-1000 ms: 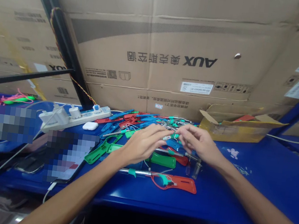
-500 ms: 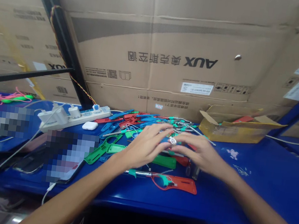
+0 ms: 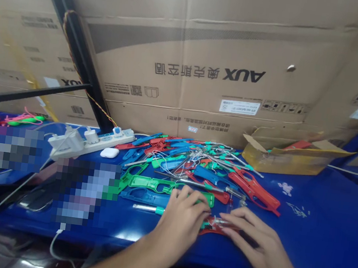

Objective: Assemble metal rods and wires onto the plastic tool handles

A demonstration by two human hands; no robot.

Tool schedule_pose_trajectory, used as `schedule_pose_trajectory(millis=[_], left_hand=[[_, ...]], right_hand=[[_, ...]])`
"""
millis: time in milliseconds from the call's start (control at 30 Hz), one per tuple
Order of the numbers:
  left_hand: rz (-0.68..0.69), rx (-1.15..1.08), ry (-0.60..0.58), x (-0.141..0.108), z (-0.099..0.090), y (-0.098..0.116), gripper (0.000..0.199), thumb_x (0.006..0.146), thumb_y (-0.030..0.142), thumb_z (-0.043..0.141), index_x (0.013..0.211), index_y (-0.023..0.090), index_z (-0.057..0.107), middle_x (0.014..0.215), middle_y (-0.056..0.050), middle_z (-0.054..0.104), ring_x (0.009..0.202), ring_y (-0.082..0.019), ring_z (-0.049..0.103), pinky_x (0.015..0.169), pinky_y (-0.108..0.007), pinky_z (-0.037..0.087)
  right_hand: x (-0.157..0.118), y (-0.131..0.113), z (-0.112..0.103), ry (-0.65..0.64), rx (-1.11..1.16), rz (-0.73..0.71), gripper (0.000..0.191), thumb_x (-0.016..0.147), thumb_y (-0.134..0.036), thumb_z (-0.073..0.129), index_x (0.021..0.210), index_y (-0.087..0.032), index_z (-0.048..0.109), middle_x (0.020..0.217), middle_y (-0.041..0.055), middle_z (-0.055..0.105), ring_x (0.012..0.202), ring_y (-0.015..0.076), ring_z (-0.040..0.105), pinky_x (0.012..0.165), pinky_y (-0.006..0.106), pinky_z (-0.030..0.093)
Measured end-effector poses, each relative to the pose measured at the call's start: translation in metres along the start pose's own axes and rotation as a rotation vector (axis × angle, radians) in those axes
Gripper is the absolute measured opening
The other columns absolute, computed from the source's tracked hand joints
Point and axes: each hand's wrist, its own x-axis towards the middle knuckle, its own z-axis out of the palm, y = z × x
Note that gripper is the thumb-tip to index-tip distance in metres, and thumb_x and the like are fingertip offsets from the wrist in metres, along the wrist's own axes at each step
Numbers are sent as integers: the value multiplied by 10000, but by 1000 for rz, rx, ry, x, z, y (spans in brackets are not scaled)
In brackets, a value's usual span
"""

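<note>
A red lighter half-shell [image 3: 210, 232] with a metal tube [image 3: 144, 207] lies at the table's front. My left hand [image 3: 185, 211] is closed over its middle, fingers curled and hiding much of the shell and its green part. From the right, my right hand [image 3: 256, 236] pinches a small clear piece with a metal end [image 3: 218, 221], which looks like a lighter fuel tank, at the red handle. Whether it sits fully inside the shell I cannot tell. Just behind my hands are a green half-shell [image 3: 146, 183] and a blue half-shell [image 3: 146, 196].
Behind lies a heap of lighter shells, tubes and wires, with a red shell [image 3: 254, 190] at its right. A cardboard box [image 3: 287, 162] stands at the back right. To the left are a power strip [image 3: 108, 141], a white earbud case [image 3: 109, 153] and a charging cable [image 3: 54, 245].
Both hands have come down and nearer, from above the heap to the red half-shell at the front. The small piece between the fingers has moved down to the shell's handle.
</note>
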Motion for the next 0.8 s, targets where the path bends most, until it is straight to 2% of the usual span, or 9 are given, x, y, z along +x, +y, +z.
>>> schedule_pose_trajectory(millis=[100,267,367,600,800], left_hand=[[-1,-56,26,-3,5,1,150,1034,162,595,963,222,712,1078,9,722,976,-230,557,798,-400,360],[-10,-97,43,-10,7,2,149,1041,138,568,970,207,679,1059,0,721,974,-227,555,796,-388,352],[18,-135,30,-9,7,2,145,1047,145,562,967,205,666,1045,8,719,962,-214,558,813,-381,362],[42,-144,30,-9,7,0,146,1053,149,548,976,204,659,1058,6,709,967,-207,564,828,-371,380],[48,-141,16,-10,8,1,128,1048,150,555,982,205,650,1050,8,698,958,-204,562,828,-368,392]], right_hand=[[-1,5,1,6,10,55,212,1010,-382,613,1123,-283,763,1027,24,727,914,151,736,833,186,569],[-5,7,0,-106,44,155,222,1007,-413,610,1136,-302,752,1078,18,763,982,182,745,879,227,573],[-8,10,0,-122,35,205,235,1015,-418,589,1152,-308,745,1143,20,774,1051,208,743,919,267,574],[-8,12,1,-130,55,240,243,1018,-420,569,1138,-293,738,1146,28,786,1051,222,752,924,297,583],[-9,10,1,-137,60,250,230,1013,-422,582,1149,-312,732,1144,4,788,1037,209,755,908,272,582]])
